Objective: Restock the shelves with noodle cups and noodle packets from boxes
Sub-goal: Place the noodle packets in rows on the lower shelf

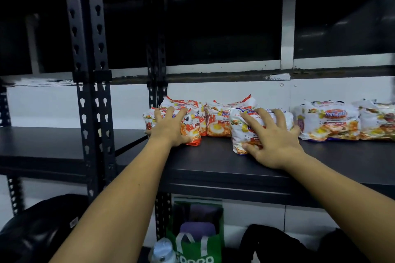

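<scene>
Both hands rest on noodle packets on the black shelf. The left hand presses flat on the left packet, fingers spread wide; the right hand splays likewise over the middle packet, thumb at its near corner. I'd slide each back evenly, level with the packets at the right, without crushing them. Their print is blurred, the rightmost is cut off, and no boxes or cups show.
</scene>
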Motion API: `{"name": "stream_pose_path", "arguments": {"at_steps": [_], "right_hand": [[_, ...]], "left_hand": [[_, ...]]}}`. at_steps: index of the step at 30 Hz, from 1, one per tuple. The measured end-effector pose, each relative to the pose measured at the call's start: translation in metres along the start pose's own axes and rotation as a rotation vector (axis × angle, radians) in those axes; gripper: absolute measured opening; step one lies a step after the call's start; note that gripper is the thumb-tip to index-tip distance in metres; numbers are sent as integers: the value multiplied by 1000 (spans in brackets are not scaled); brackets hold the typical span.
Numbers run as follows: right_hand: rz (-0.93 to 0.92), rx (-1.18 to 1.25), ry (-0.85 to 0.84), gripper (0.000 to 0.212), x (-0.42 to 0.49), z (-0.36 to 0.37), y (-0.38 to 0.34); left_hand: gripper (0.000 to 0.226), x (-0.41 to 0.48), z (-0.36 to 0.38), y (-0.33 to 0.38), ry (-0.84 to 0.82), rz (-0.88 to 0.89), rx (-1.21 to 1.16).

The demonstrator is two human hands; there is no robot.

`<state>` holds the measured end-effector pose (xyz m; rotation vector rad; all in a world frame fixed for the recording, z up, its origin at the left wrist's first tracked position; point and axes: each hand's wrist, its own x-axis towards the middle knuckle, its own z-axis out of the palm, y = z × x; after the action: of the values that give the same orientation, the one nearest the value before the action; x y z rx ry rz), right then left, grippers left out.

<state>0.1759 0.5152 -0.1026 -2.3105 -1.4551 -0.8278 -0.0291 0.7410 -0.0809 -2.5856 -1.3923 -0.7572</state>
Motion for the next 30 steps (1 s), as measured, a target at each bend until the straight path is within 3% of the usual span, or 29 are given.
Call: {"name": "stream_pose_path", "arguments": {"at_steps": [17, 30], "right_hand": [[5, -25, 23, 84, 5, 8, -1], [0, -38, 27, 81, 3, 6, -2]], "left_hand": [[126, 42, 8, 21, -128, 42, -1], [126, 19, 3, 8, -42, 115, -152]]}}
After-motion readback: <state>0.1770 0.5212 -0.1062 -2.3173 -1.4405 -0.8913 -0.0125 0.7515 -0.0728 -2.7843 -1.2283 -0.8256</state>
